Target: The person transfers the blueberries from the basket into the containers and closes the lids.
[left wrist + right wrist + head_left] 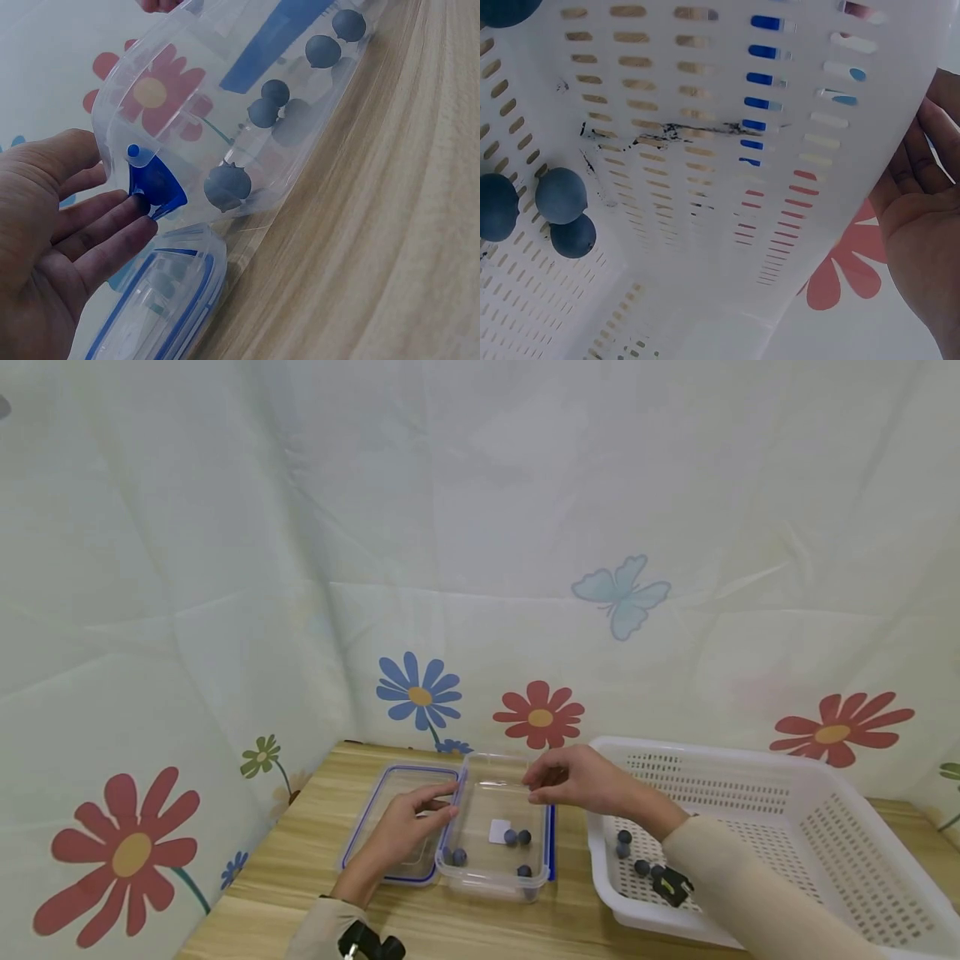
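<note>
A clear plastic box point(491, 881) with blue latches stands on the table, several blueberries point(524, 837) lying on its bottom. My left hand point(408, 822) is at the box's left side. In the left wrist view its fairly straight fingers touch the blue latch point(157, 184) there. Over the box's right rim hovers my right hand point(581, 779), fingers bent, with a gap between thumb and forefinger and no berry visible there. The right wrist view shows this hand point(922, 210) partly hidden by the basket wall. Left of the box lies its clear lid point(367, 810) with a blue seal.
To the right stands a white slotted basket point(813, 810) with several blueberries point(561, 196) in its near left corner; my right forearm reaches across it. A flowered curtain point(480, 527) hangs behind the wooden table point(285, 868).
</note>
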Available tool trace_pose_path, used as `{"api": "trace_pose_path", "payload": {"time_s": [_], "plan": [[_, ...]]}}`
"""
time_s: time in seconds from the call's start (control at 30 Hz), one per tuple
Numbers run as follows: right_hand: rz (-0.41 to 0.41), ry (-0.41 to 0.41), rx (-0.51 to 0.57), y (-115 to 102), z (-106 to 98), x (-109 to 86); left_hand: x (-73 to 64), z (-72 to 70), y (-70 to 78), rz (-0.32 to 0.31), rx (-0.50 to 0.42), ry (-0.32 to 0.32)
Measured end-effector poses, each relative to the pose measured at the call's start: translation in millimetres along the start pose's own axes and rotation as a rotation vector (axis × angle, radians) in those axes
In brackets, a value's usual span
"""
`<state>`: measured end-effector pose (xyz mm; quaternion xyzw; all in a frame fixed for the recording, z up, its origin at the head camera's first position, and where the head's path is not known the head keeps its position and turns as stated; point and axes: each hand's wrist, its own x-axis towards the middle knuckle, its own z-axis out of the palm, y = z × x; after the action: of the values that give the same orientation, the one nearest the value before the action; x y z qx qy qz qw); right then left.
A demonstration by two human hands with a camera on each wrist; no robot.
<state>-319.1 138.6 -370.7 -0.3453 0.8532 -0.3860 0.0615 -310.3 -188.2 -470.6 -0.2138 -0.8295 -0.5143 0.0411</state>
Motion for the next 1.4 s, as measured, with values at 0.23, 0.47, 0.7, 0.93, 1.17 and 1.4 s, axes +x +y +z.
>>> {"api": "trace_pose_path", "payload": {"time_s": [0.23, 0.47, 0.7, 0.93, 1.17, 1.4], "plan": [[0.008, 0.032, -0.051, 1.7, -5.9, -6.0, 0.3, 0.6, -1.0, 0.009, -0.009, -0.002], [0.011, 0.064, -0.091, 6.3, -18.0, -15.6, 0.4, 0.8, -2.6, 0.005, -0.007, -0.004], [0.055, 0.094, -0.122, 12.1, -34.7, -28.4, -0.6, 0.6, 0.3, 0.005, 0.016, 0.004], [0.098, 0.120, -0.096, 19.3, -47.9, -44.7, -0.8, 0.5, 1.0, -0.003, 0.020, 0.003], [0.133, 0.133, -0.094, 27.4, -58.2, -59.6, -1.2, 0.3, 1.5, -0.004, 0.020, 0.003], [0.140, 0.142, -0.105, 38.4, -61.9, -73.4, -1.2, 0.5, 0.9, -0.003, 0.021, 0.002]]}}
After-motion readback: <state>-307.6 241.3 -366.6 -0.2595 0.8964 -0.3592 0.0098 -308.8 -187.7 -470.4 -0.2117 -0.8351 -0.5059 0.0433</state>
